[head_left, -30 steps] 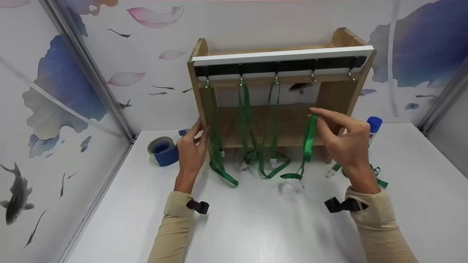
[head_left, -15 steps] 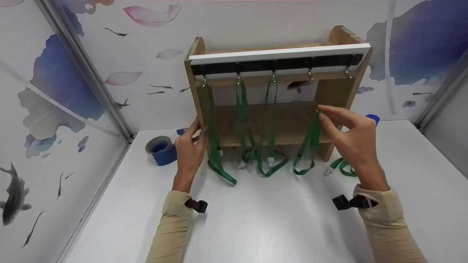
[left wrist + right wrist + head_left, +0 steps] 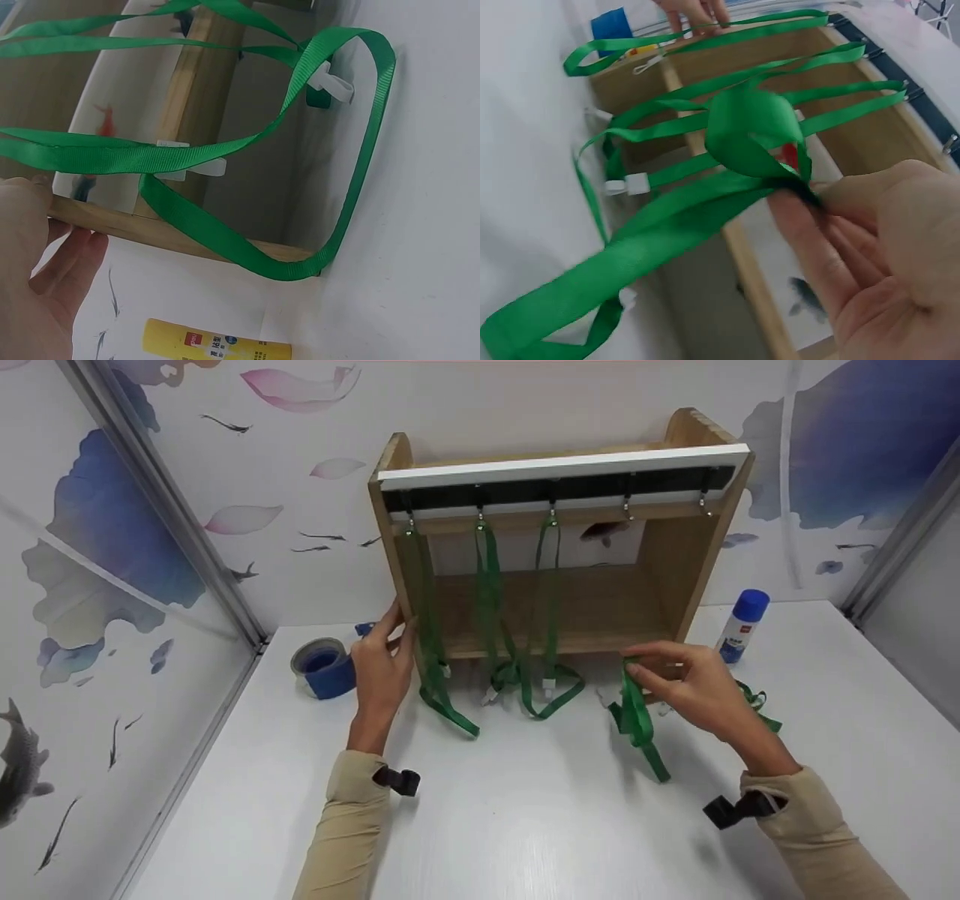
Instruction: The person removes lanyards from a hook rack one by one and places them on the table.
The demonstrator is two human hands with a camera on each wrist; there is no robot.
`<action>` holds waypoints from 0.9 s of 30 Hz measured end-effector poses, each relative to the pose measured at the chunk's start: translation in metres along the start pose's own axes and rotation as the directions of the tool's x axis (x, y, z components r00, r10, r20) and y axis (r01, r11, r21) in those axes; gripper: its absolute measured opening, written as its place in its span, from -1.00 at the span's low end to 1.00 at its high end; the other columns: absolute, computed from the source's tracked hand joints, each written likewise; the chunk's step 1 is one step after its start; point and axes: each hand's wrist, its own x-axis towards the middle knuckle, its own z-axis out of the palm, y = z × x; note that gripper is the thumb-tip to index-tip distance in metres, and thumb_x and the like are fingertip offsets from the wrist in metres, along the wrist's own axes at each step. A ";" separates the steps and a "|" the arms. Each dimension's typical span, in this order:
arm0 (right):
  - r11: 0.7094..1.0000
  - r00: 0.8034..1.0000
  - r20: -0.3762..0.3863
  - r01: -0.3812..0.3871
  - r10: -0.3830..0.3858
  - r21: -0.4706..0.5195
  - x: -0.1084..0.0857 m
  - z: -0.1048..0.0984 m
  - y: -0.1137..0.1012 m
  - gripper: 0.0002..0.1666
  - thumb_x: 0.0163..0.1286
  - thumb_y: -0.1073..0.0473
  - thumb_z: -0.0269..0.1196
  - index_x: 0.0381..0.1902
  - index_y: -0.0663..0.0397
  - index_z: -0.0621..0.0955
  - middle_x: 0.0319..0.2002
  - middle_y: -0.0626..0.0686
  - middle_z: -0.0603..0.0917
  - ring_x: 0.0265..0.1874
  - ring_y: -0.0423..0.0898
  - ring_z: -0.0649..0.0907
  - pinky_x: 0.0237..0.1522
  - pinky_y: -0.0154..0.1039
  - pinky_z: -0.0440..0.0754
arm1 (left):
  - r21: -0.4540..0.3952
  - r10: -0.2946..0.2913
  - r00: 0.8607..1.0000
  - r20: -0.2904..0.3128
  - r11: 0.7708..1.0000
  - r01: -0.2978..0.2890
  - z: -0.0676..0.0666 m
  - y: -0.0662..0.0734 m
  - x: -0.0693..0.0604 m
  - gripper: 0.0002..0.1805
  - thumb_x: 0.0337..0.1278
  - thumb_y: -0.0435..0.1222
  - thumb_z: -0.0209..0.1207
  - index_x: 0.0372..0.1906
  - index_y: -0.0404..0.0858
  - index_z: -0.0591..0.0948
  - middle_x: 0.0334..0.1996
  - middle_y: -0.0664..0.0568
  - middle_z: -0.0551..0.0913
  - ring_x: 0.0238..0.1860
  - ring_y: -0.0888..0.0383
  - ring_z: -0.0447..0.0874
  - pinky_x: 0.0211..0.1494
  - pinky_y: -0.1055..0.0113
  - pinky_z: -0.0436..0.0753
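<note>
My right hand [image 3: 697,686] pinches a folded green lanyard [image 3: 637,716] between thumb and fingers, low in front of the shelf's right half. Its loops dangle just over the table, and in the right wrist view the ribbon [image 3: 622,247] bends toward the camera. My left hand [image 3: 382,671] grips the left side panel [image 3: 388,521] of a wooden shelf [image 3: 697,577], thumb in front and fingers on the outer side. Green lanyards [image 3: 551,607] with white clips hang from the three left hooks of a black-and-white rail [image 3: 592,489]. The two right hooks [image 3: 628,514] hold nothing.
A roll of blue tape [image 3: 330,679] lies left of my left hand. Right of the shelf stands a white bottle with a blue cap [image 3: 750,604]. Another green lanyard [image 3: 769,724] lies partly behind my right wrist. A yellow tube [image 3: 217,341] shows in the left wrist view.
My right hand has lowered the lanyard from in front of the shelf's opening toward the table, and its folds hang differently. The left hand stays on the side panel.
</note>
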 end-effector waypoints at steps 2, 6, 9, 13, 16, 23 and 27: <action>0.998 0.994 0.090 -0.053 0.055 -0.023 0.003 0.005 0.007 -0.59 0.58 0.11 0.38 0.32 0.00 0.72 0.12 0.21 0.82 -0.01 0.15 0.88 -0.16 -0.27 0.88 | -0.002 -0.007 1.000 0.000 1.000 0.007 -0.001 -0.001 -0.001 -0.46 0.62 -0.15 0.22 0.58 -0.03 0.52 0.37 0.03 0.72 0.34 0.03 0.77 0.21 0.04 0.84; 0.992 0.973 0.207 -0.083 0.102 -0.099 0.008 0.013 0.022 -0.60 0.57 0.24 0.35 0.31 0.14 0.69 0.11 0.27 0.81 -0.03 0.15 0.87 -0.14 -0.21 0.89 | -0.009 -0.008 1.000 0.000 1.000 0.008 -0.002 -0.001 -0.002 -0.46 0.62 -0.16 0.22 0.58 -0.03 0.52 0.38 0.03 0.71 0.34 0.04 0.76 0.21 0.05 0.84; 0.982 0.965 0.233 -0.082 0.121 -0.172 0.011 0.019 0.031 -0.63 0.55 0.30 0.35 0.27 0.19 0.72 0.08 0.26 0.83 -0.02 0.15 0.85 -0.05 -0.11 0.90 | -0.007 -0.003 1.000 0.000 1.000 0.003 -0.002 -0.001 -0.001 -0.46 0.62 -0.15 0.22 0.58 -0.04 0.52 0.38 0.03 0.71 0.34 0.04 0.77 0.20 0.05 0.84; 0.966 0.967 0.224 -0.063 0.121 -0.251 0.013 0.025 0.040 -0.67 0.53 0.30 0.37 0.20 0.15 0.77 0.03 0.20 0.85 -0.06 0.07 0.80 0.02 -0.06 0.88 | -0.008 0.007 1.000 0.002 1.000 -0.007 -0.001 -0.002 0.000 -0.46 0.63 -0.16 0.21 0.58 -0.04 0.51 0.37 0.02 0.72 0.33 0.04 0.77 0.18 0.05 0.85; 0.957 0.970 0.212 -0.056 0.120 -0.286 0.013 0.030 0.047 -0.67 0.51 0.30 0.39 0.19 0.12 0.79 -0.02 0.16 0.86 -0.14 -0.01 0.75 -0.05 -0.16 0.84 | -0.010 0.012 1.000 0.000 1.000 -0.012 0.000 -0.002 0.001 -0.47 0.64 -0.17 0.21 0.58 -0.03 0.51 0.36 0.02 0.73 0.31 0.04 0.78 0.16 0.05 0.86; 0.929 0.961 0.169 -0.153 0.219 -0.338 0.009 0.038 0.044 -0.42 0.48 0.10 0.47 0.35 0.21 0.66 0.08 0.29 0.78 -0.14 0.04 0.76 -0.09 -0.08 0.88 | 0.014 0.011 1.000 0.000 1.000 -0.011 0.000 -0.001 0.000 -0.46 0.63 -0.15 0.21 0.57 -0.05 0.52 0.33 0.03 0.75 0.29 0.04 0.80 0.14 0.08 0.87; 0.894 0.939 0.184 -0.197 0.290 -0.403 0.007 0.040 0.034 -0.28 0.40 -0.07 0.54 0.31 0.31 0.66 0.08 0.33 0.78 -0.17 0.03 0.78 -0.02 0.02 0.89 | 0.007 0.012 1.000 -0.002 1.000 -0.012 -0.001 -0.002 0.001 -0.47 0.63 -0.15 0.21 0.57 -0.03 0.53 0.33 0.04 0.75 0.29 0.05 0.80 0.14 0.07 0.87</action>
